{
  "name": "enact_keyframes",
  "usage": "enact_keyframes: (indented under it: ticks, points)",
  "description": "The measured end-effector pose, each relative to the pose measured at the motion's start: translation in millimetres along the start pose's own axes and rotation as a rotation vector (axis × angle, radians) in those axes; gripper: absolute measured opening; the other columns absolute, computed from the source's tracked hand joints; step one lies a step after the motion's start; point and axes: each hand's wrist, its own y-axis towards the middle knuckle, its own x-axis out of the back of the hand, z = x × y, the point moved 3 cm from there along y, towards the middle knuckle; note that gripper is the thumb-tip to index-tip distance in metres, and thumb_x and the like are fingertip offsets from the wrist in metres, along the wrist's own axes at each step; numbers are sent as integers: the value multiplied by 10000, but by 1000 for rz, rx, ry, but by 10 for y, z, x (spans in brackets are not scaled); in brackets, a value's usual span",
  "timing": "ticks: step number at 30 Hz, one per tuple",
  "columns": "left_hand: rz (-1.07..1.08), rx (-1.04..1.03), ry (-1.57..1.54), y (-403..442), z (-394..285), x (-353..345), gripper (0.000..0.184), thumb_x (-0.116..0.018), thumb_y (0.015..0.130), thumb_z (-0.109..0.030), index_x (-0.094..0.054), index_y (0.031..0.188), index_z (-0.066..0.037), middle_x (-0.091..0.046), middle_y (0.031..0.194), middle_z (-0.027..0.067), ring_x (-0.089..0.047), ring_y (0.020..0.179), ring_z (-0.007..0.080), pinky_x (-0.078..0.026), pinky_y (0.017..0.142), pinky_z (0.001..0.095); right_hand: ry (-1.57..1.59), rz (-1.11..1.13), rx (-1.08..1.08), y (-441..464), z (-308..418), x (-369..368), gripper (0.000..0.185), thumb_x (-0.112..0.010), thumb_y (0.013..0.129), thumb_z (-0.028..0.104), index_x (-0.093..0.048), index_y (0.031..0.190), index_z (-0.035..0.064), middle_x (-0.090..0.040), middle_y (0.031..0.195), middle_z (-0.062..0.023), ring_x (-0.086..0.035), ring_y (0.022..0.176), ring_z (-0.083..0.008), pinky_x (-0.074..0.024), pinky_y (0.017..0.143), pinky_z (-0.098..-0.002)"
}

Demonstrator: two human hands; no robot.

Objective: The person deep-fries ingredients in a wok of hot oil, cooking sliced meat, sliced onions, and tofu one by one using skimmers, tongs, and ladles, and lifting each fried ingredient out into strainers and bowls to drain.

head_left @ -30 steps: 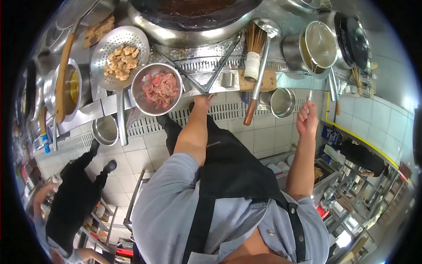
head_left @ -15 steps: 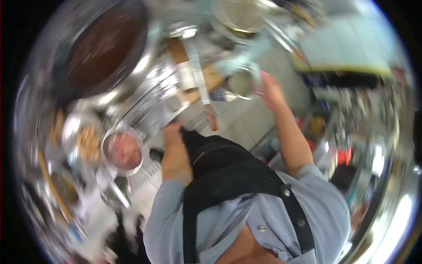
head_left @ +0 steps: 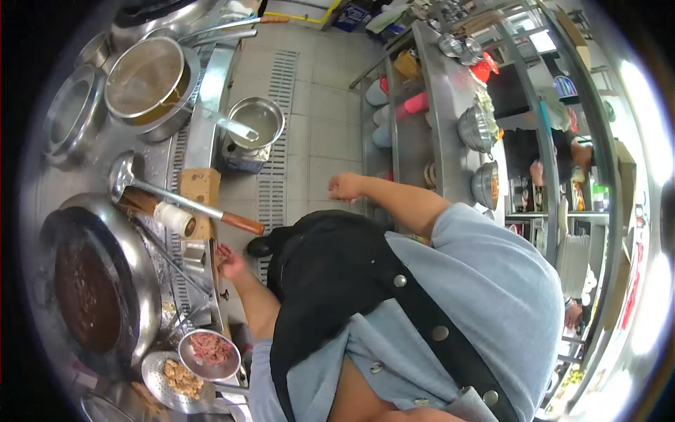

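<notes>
My left hand [head_left: 230, 263] is at the front edge of the steel stove counter [head_left: 204, 295], its fingers partly spread and holding nothing I can see. Just beyond it lies a ladle [head_left: 179, 200] with a wooden handle end, beside a bamboo brush with a white-wrapped handle [head_left: 172, 219]. Over the floor, away from the counter, my right hand [head_left: 344, 187] hangs with its fingers curled in and nothing visible in them. A steel pot of liquid [head_left: 256, 124], with a flat metal handle across it, stands past both hands.
A large wok [head_left: 144, 288] of dark liquid fills the near left. Close by are a bowl of raw meat [head_left: 211, 349] and a perforated ladle of browned pieces [head_left: 181, 383]. A strainer [head_left: 145, 77] sits on a pot. Steel shelving [head_left: 446, 105] with bowls runs along the right; a person stands beyond.
The view has turned, bringing the stove to the left and the shelving to the right. My right hand, earlier beside the pot's rim, is now apart from it with fingers curled.
</notes>
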Motion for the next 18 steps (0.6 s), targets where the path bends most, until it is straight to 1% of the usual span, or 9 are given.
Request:
enact_keyframes:
  ticks: [2,3,4,5,7,10,13,16,18]
  points:
    - [392,215,136,108,-200,323,463,-630,890,-156,-574,1310,31,-623,1348,167,-577,1259,322,-469,1084,483,-28,33,14,-72,-108,-181,388,-699,911,328,-666,1151,25,-698,780,-82,-672,668,-172,-556,577,-321]
    - [267,221,336,-131,-254,258,429,-621,898,-119,-575,1303,16,-624,1330,160,-579,1245,301,-473,1072,470,-37,76,53,-67,-58,-277,370,-701,910,318,-679,1132,24,-704,791,-84,-676,678,-175,-557,591,-318]
    - [146,252,527,-443,-304,146,400,-612,907,-81,-576,1297,0,-625,1311,154,-580,1230,280,-478,1059,457,-15,90,161,-96,80,-358,336,-691,918,298,-684,1110,22,-704,787,-82,-673,676,-169,-556,606,-313]
    - [139,175,872,-742,-328,31,376,-640,896,-97,-594,1262,-22,-631,1263,131,-587,1197,256,-482,1038,434,4,122,272,-134,294,-430,304,-680,927,277,-690,1088,20,-704,783,-80,-670,673,-164,-555,620,-308]
    - [88,60,1211,-1490,-463,-292,325,-669,893,-152,-632,1199,-49,-679,1076,60,-648,1017,185,-512,909,345,136,230,290,-234,880,-588,262,-690,944,229,-675,1096,16,-707,803,-69,-653,674,-135,-544,635,-301]
    - [-30,107,1151,-2195,-801,-149,300,-671,904,-170,-638,1178,-51,-696,1057,52,-660,985,162,-510,873,309,414,466,378,-393,1795,-871,247,-682,972,216,-663,1103,7,-702,882,-59,-650,749,-121,-547,645,-278]
    - [-106,91,1054,-2780,-1098,13,286,-669,915,-183,-635,1164,-45,-699,1095,68,-665,1007,169,-511,885,313,434,563,524,-551,2590,-1009,269,-676,988,236,-649,1113,0,-700,949,-61,-659,807,-126,-559,674,-267]
    - [-121,8,974,-3381,-1387,175,280,-647,943,-203,-626,1161,-28,-699,1148,86,-669,1031,182,-514,904,323,448,495,643,-459,3041,-1305,274,-671,989,229,-641,1131,-4,-698,957,-67,-668,818,-135,-572,690,-280]
    - [-73,-64,908,-3700,-1562,246,281,-625,965,-213,-619,1165,-16,-696,1181,100,-669,1049,189,-514,921,331,395,510,565,-359,3222,-1553,356,-709,962,272,-628,1159,-13,-700,996,-89,-682,858,-164,-587,703,-303]
